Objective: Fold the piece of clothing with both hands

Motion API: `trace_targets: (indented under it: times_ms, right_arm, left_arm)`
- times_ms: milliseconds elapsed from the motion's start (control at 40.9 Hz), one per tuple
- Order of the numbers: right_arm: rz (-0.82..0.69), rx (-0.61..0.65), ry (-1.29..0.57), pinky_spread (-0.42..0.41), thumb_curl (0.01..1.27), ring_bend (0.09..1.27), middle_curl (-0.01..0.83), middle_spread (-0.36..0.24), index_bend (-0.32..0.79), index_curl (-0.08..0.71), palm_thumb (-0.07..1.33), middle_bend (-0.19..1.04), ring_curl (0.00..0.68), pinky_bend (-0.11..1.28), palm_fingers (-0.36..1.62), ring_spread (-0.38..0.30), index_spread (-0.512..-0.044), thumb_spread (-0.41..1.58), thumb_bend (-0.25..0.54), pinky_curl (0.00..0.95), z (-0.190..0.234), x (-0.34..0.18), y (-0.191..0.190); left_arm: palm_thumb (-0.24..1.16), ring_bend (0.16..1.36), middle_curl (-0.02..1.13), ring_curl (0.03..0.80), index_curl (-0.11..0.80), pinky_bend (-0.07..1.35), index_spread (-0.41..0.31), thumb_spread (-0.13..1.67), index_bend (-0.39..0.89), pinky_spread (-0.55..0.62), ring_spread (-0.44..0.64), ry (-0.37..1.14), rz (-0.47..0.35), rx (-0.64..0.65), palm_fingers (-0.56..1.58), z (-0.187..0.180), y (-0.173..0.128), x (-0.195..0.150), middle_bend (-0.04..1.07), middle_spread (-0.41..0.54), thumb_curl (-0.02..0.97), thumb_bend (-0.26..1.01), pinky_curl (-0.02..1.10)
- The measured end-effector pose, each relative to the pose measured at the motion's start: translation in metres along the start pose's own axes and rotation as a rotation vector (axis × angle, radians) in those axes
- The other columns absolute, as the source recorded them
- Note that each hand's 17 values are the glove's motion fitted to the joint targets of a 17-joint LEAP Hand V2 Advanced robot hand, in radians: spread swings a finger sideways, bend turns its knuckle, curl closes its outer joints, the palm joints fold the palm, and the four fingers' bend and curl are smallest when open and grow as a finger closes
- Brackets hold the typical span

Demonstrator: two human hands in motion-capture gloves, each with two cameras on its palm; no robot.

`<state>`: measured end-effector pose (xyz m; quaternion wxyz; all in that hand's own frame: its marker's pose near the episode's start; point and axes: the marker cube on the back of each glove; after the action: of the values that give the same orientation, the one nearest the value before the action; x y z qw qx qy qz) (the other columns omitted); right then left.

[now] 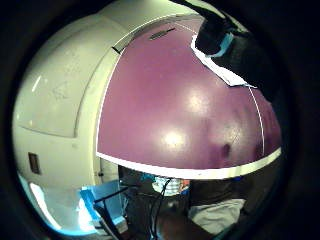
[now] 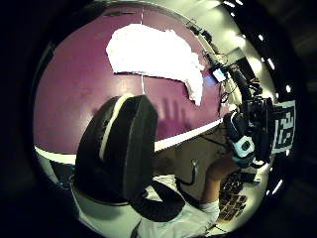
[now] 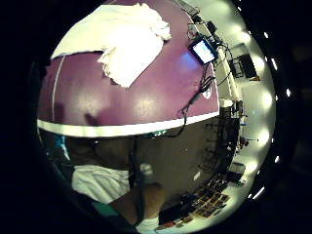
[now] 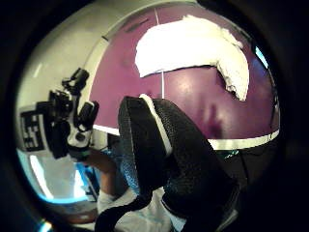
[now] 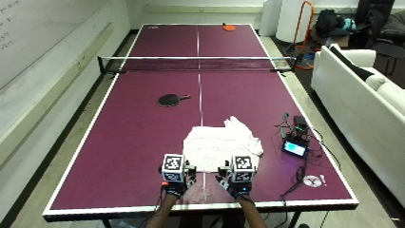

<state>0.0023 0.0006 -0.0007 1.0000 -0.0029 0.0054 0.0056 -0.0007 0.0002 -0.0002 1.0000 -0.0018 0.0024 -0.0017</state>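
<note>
white cloth (image 5: 218, 145) lies flat on purple table (image 5: 126, 142), just beyond both hands. left hand (image 5: 175, 176) and right hand (image 5: 235, 175) hover side by side near table's near edge, holding nothing; whether fingers are spread or curled, cannot tell. phone (image 5: 295, 148) right of right hand, paddle (image 5: 172, 99) farther out.

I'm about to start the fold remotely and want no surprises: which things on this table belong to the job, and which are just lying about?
Part of the job:
white garment
left hand
right hand

Just lying about:
black paddle
orange paddle
net
small screen device with cables, right of the garment
</note>
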Motion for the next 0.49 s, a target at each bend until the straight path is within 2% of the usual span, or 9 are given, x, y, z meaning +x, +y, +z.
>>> trace_targets:
  times_ms: [24,98,196,342,489]
  right_arm:
    - [0.003,-0.002,0.001,0.12,0.03,0.22,0.06,-0.017,0.19,0.051,0.18,0.24,0.03,0.32,0.27,0.056,-0.198,0.43,0.112,0.067,0.0,0.0,0.0]
    - [0.02,-0.013,0.012,0.164,0.04,0.22,0.092,-0.023,0.19,0.098,0.2,0.24,0.059,0.33,0.25,0.079,-0.267,0.64,0.117,0.112,0.001,0.002,-0.001]
    - [0.033,-0.012,0.026,0.202,0.06,0.22,0.129,-0.028,0.18,0.14,0.21,0.23,0.086,0.34,0.23,0.1,-0.325,0.84,0.111,0.15,-0.006,0.003,0.002]
    - [-0.003,0.035,0.002,0.237,0.09,0.22,0.171,-0.032,0.17,0.178,0.22,0.23,0.113,0.34,0.2,0.119,-0.37,1.02,0.091,0.187,0.006,0.008,-0.016]
    - [0.009,0.006,0.004,0.253,0.11,0.23,0.205,-0.033,0.17,0.209,0.23,0.22,0.133,0.33,0.2,0.129,-0.389,1.12,0.07,0.213,-0.012,0.006,0.003]
  left_arm:
    - [0.11,0.49,0.05,0.1,0.028,0.4,-0.055,0.44,0.1,0.14,0.07,-0.001,-0.002,-0.001,0.54,0.0,0.0,0.0,0.2,-0.004,0.019,0.07,0.09]
    - [0.12,0.54,0.12,0.17,0.056,0.43,-0.074,0.65,0.1,0.19,0.1,-0.004,-0.01,-0.007,0.5,-0.002,0.001,-0.002,0.2,-0.003,0.034,0.07,0.15]
    - [0.13,0.57,0.17,0.216,0.082,0.45,-0.09,0.84,0.11,0.24,0.12,-0.007,-0.013,-0.006,0.47,-0.008,0.004,-0.003,0.2,-0.004,0.055,0.06,0.2]
    - [0.13,0.59,0.21,0.244,0.114,0.46,-0.102,1.02,0.11,0.27,0.14,0.005,0.001,0.002,0.45,-0.006,0.002,0.001,0.2,0.002,0.084,0.04,0.24]
    - [0.13,0.6,0.25,0.259,0.14,0.46,-0.107,1.11,0.11,0.28,0.15,0.006,0.018,-0.007,0.43,-0.006,0.002,0.006,0.2,0.003,0.11,0.02,0.26]
